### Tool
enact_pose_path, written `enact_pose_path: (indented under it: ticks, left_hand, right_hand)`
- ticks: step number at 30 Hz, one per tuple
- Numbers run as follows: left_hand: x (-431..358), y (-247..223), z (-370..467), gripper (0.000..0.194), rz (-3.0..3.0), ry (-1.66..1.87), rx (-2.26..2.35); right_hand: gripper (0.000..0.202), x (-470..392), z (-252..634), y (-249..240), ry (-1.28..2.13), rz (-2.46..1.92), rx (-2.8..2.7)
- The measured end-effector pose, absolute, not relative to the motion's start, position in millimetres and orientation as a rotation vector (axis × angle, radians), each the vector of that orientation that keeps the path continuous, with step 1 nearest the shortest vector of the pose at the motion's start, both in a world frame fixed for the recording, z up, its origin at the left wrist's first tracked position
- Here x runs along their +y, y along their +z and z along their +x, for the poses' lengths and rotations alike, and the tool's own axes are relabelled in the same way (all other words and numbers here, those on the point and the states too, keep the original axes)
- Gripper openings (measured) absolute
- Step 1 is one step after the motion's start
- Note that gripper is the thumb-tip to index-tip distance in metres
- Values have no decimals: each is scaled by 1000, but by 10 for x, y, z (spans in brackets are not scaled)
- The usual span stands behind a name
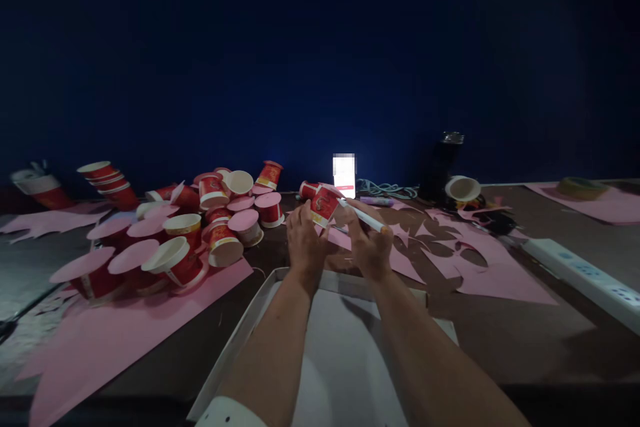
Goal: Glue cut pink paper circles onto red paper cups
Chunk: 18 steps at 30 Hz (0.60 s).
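A red paper cup (324, 205) with a gold pattern is tipped on its side in front of me, a pink paper edge at its top. My left hand (305, 240) is closed around its lower left side. My right hand (369, 243) grips a white pen (367, 217) with an orange end, its tip close to the cup's right side; whether it touches I cannot tell. Another red paper cup (308, 190) lies just behind. Below my forearms is a shallow white box lid (340, 347).
To the left stand and lie several red paper cups (220, 243), many with pink paper discs (135, 257). Cut pink paper sheets (495, 273) spread to the right. Behind are a lit phone (344, 177), a cable (390, 190) and a black bottle (443, 163). A white power strip (585, 277) lies far right.
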<state>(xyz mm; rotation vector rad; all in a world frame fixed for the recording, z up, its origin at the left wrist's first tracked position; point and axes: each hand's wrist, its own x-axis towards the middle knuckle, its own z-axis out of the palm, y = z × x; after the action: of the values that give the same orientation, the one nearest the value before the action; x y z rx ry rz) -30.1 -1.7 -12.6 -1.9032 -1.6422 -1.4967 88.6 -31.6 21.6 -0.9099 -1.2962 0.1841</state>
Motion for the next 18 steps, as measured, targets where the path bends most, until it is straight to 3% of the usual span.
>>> enact_pose_path:
  ticks: [18]
  left_hand:
    - [-71, -86, -314, 64, -1850, -1406, -1645]
  right_hand:
    - [23, -345, 862, 237, 286, -948, -1228]
